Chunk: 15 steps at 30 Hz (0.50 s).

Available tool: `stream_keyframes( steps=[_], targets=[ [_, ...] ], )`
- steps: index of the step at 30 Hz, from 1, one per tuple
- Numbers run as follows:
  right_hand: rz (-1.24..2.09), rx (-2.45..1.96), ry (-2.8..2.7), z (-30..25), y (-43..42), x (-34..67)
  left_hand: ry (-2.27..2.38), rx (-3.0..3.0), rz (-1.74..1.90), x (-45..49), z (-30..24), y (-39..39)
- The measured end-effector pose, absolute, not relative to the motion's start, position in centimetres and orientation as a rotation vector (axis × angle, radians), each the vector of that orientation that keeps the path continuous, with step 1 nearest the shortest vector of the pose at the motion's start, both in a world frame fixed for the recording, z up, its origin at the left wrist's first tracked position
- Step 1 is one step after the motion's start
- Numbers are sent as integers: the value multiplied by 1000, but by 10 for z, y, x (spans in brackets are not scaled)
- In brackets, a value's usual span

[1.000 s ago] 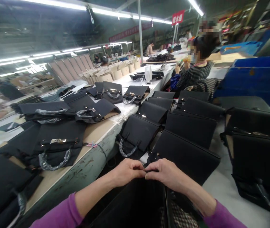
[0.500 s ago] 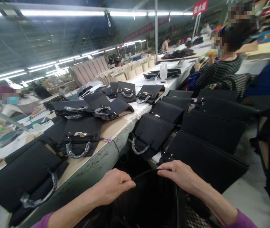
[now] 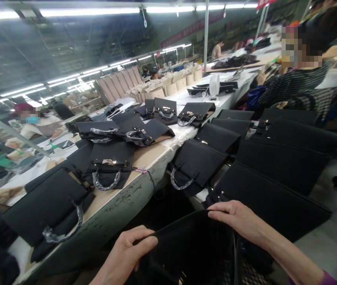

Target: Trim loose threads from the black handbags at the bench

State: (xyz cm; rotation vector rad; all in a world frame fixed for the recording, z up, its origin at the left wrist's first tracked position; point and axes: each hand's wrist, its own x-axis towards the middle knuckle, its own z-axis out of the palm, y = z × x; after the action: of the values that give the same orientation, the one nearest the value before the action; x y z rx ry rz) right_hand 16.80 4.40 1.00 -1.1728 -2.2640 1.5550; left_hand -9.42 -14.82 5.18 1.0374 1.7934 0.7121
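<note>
A black handbag [image 3: 195,249] stands in front of me at the bottom of the view. My left hand [image 3: 127,253] grips its near left top edge, fingers curled over the rim. My right hand [image 3: 235,217] is closed on the far right top corner of the same bag. A small gold fitting shows low on the bag's side. Just beyond my right hand lies a row of flat black handbags [image 3: 272,198] leaning one behind another.
A long worktable [image 3: 133,186] runs away on the left, strewn with black handbags [image 3: 109,166] whose handles are wrapped in plastic. Beige bags [image 3: 168,87] stand further back. A person in a striped top [image 3: 299,79] sits at the right; another person [image 3: 35,122] works at the far left.
My hands have drawn apart along the bag's top edge, the left one sliding down and left. The view has swung left, showing more of the table.
</note>
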Motion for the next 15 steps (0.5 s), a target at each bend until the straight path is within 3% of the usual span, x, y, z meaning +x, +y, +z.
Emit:
stream_keyframes(
  steps=[8, 15],
  targets=[
    [1902, -931, -2009, 13, 41, 165, 2029, 1369, 852, -88, 37, -150],
    [1490, -1042, -2255, 12, 37, 162, 2070, 1537, 356, -105, 47, -132]
  ],
)
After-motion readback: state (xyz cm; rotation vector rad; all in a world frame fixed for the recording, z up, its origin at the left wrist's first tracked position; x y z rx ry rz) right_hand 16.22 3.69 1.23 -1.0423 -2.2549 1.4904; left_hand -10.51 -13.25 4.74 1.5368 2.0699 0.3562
